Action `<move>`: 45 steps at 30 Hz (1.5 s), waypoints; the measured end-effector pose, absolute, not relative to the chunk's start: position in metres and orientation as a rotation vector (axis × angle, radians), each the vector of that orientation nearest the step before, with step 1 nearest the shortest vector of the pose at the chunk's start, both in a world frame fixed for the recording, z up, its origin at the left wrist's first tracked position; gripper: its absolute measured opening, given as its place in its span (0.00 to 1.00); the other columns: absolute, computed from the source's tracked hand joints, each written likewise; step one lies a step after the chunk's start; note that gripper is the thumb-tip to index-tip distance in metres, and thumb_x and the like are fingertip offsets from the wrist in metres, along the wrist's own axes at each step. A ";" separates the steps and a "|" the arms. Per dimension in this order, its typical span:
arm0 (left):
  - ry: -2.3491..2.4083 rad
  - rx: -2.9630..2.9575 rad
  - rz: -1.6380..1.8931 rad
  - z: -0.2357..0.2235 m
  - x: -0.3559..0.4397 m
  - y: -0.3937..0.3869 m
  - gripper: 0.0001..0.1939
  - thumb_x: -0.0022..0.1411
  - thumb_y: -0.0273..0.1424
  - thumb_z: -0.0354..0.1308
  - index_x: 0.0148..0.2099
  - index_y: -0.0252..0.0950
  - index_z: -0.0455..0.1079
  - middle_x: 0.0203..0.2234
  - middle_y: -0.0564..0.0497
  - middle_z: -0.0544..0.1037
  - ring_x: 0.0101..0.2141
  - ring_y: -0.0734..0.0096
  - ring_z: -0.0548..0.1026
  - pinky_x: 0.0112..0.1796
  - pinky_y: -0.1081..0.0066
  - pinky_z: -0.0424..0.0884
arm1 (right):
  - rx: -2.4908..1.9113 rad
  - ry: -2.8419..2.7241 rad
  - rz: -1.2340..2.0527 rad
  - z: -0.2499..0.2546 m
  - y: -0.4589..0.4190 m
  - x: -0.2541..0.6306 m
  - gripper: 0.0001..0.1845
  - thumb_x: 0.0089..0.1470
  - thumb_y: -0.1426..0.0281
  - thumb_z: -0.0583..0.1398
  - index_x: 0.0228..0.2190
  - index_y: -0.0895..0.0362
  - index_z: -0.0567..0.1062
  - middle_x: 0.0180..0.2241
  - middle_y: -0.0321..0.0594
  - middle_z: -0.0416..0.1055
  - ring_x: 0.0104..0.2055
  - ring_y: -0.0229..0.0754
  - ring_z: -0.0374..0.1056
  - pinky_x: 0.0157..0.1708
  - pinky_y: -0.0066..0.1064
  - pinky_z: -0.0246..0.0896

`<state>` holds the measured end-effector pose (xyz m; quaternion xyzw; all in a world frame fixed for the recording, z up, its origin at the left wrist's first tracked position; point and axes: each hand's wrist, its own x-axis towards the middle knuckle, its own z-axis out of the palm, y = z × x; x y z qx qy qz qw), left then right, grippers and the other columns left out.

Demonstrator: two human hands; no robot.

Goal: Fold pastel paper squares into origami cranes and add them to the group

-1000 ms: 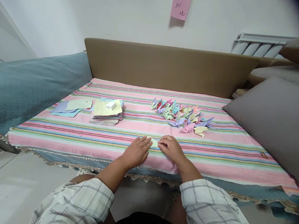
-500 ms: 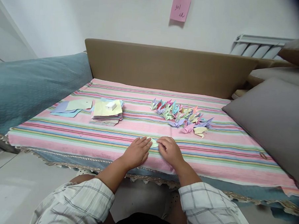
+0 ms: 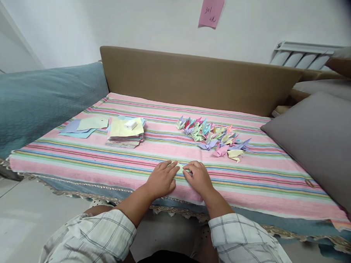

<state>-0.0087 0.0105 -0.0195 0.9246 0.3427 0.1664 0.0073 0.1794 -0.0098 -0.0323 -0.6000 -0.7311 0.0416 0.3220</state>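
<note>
A small piece of pale green folded paper (image 3: pixel 180 169) lies on the striped cloth (image 3: pixel 104 169) near the front edge. My left hand (image 3: pixel 161 179) rests flat on its left part, fingers stretched out and covering much of it. At the right end, my right hand (image 3: pixel 199 178) is closed in a pinch, thumb and index finger on the paper. Between the two hands only a small bit of the paper shows. Beyond my right hand sits a group of folded paper cranes (image 3: pixel 210 144) in several colours.
A stack of coloured paper (image 3: pixel 125 140) stands at left, a small white box (image 3: pixel 131 124) on top. Beside it lie loose sheets (image 3: pixel 88 123). A grey cushion (image 3: pixel 317 141) leans at right; a brown backrest (image 3: pixel 189 79) rises behind. A small brown object (image 3: pixel 309 183) lies near the cushion.
My right hand's fingertips have shifted slightly left along the pale green paper, closer to my left hand. My left hand stays nearly in place, pressed on the paper.
</note>
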 end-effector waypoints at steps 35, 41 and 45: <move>1.327 2.714 0.255 -0.016 -0.040 0.018 0.42 0.52 0.46 0.57 0.64 0.34 0.48 0.61 0.39 0.55 0.61 0.48 0.50 0.56 0.45 0.46 | -1.619 -2.339 0.064 -0.038 -0.030 0.158 0.30 0.59 0.58 0.49 0.60 0.55 0.53 0.63 0.44 0.46 0.64 0.49 0.42 0.60 0.53 0.34; 1.190 2.796 0.563 -0.011 -0.036 0.027 0.22 0.56 0.38 0.58 0.53 0.41 0.66 0.56 0.46 0.65 0.58 0.54 0.58 0.56 0.48 0.49 | -1.608 -2.270 0.051 -0.035 -0.027 0.158 0.23 0.60 0.66 0.48 0.57 0.54 0.60 0.60 0.41 0.54 0.62 0.48 0.49 0.58 0.50 0.39; 1.037 2.805 0.639 -0.014 -0.026 0.032 0.10 0.56 0.34 0.59 0.42 0.42 0.73 0.45 0.50 0.76 0.49 0.60 0.70 0.54 0.50 0.55 | -1.541 -2.213 0.030 -0.035 -0.021 0.162 0.20 0.59 0.67 0.49 0.52 0.53 0.66 0.56 0.41 0.61 0.59 0.47 0.54 0.56 0.46 0.45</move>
